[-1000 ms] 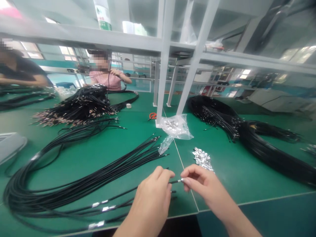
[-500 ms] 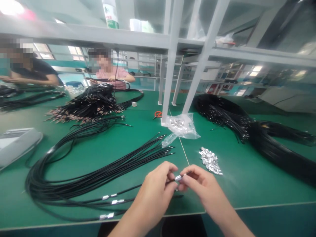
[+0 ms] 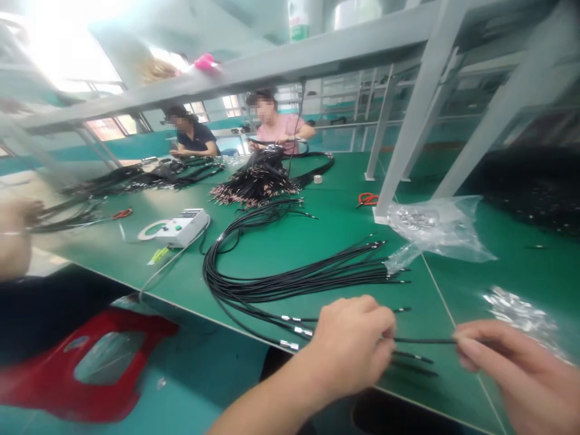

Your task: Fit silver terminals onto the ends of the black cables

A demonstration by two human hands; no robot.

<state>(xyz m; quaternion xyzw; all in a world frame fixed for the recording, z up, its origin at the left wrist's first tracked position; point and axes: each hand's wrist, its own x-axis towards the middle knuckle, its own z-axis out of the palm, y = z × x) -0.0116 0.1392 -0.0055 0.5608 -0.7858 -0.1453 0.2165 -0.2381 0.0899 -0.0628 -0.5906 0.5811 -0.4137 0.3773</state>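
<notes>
My left hand point(image 3: 356, 344) is closed round a thin black cable point(image 3: 423, 341); whatever else lies under its fingers is hidden. Further right, my right hand point(image 3: 510, 362) pinches the same cable near its end. The stretch between the two hands runs straight just above the bench. To the left of my left hand, pairs of silver metal sleeves point(image 3: 302, 331) sit on several cables of a curved bundle point(image 3: 254, 289). Loose cable ends point(image 3: 414, 356) show beneath my left hand. Beyond my right hand lies a heap of loose silver sleeves point(image 3: 521, 311), blurred.
A clear plastic bag point(image 3: 453, 232) of small metal parts leans by a white rack post point(image 3: 408, 133). Orange-handled cutters point(image 3: 368, 199), a white control box point(image 3: 183, 226) and a large cable pile point(image 3: 258, 178) lie on the green bench point(image 3: 344, 223). People sit opposite; another's arm point(image 3: 16, 241) is left.
The view has swung left. My hands have moved apart along the cable, the right one sliding outward. The silver sleeve that was between my fingers no longer shows.
</notes>
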